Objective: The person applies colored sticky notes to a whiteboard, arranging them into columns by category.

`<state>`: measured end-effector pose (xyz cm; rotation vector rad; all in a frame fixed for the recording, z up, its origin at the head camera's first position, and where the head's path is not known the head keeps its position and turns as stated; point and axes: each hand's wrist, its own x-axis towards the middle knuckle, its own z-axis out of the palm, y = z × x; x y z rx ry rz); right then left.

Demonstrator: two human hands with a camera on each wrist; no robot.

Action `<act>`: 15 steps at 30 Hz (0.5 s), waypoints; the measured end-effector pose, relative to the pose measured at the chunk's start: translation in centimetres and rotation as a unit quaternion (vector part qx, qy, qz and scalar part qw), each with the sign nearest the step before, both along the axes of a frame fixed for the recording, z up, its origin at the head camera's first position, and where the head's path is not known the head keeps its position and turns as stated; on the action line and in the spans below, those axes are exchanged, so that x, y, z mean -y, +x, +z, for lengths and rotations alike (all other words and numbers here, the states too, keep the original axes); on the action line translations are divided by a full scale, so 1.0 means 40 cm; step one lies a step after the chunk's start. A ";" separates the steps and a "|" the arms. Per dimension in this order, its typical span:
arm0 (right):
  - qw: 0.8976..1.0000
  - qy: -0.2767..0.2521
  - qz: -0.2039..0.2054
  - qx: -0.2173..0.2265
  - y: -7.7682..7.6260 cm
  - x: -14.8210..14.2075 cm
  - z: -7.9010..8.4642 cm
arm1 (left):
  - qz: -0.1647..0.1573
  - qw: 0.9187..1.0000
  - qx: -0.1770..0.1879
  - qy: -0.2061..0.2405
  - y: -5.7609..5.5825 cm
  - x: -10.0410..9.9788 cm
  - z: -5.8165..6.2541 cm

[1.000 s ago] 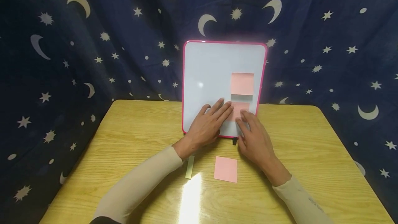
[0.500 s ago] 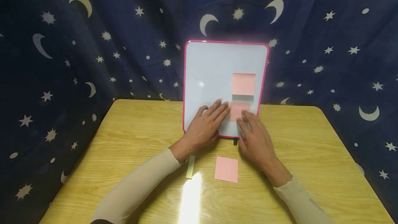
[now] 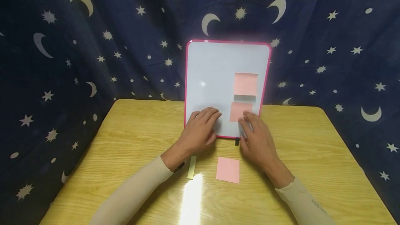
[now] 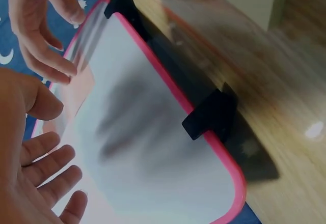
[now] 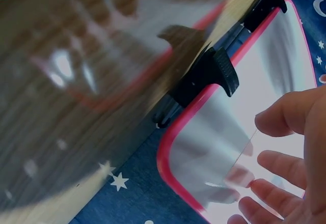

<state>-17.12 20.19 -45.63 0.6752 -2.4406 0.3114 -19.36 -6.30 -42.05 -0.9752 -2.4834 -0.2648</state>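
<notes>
A whiteboard (image 3: 212,65) with a pink frame stands upright at the back of the table. Two pink sticky notes are on its right side, an upper sticky note (image 3: 246,84) and a lower sticky note (image 3: 239,111). My right hand (image 3: 258,140) has its fingertips at the lower note's bottom right corner, fingers slightly bent. Left of that note, my left hand (image 3: 198,131) is by the board's lower part and holds nothing. Its fingers look loosely bent in the left wrist view; whether they touch the board I cannot tell. A third pink sticky note (image 3: 228,170) lies on the table.
Black clips (image 4: 211,113) grip the board's bottom edge as feet. A narrow yellow-green block (image 3: 192,167) lies left of the loose note on the wooden table (image 3: 140,131). Behind the board hangs a dark blue curtain (image 3: 131,16) with moons and stars.
My left hand has drawn back from the lower sticky note, moving left and down, its fingers more bent. The right hand has stayed at the note's corner.
</notes>
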 end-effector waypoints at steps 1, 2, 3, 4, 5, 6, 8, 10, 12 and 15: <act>1.000 -0.002 -0.001 0.001 0.001 0.001 0.001 | -0.002 1.000 0.004 0.009 0.003 0.003 0.000; 1.000 -0.006 0.000 0.000 0.002 0.003 0.001 | -0.005 1.000 0.010 0.018 0.006 0.007 -0.001; 1.000 -0.009 0.001 0.000 0.004 0.005 0.002 | -0.007 0.999 0.015 0.028 0.010 0.010 -0.002; 1.000 -0.012 0.002 -0.002 0.005 0.006 0.003 | -0.008 0.999 0.022 0.035 0.013 0.014 -0.003; 1.000 -0.016 0.004 -0.003 0.006 0.008 0.004 | -0.008 0.999 0.028 0.040 0.017 0.019 -0.004; 1.000 -0.020 0.006 -0.004 0.007 0.009 0.005 | -0.009 0.998 0.033 0.045 0.020 0.024 -0.005; 1.000 -0.025 0.008 -0.004 0.011 0.013 0.007 | -0.009 0.998 0.039 0.053 0.027 0.033 -0.008; 1.000 -0.027 0.009 0.000 0.014 0.016 0.009 | -0.008 0.997 0.043 0.060 0.034 0.042 -0.011; 0.999 -0.029 0.012 0.004 0.017 0.020 0.011 | -0.009 0.997 0.043 0.067 0.041 0.051 -0.015; 0.999 -0.033 0.018 0.006 0.020 0.024 0.011 | -0.010 0.996 0.045 0.081 0.052 0.064 -0.020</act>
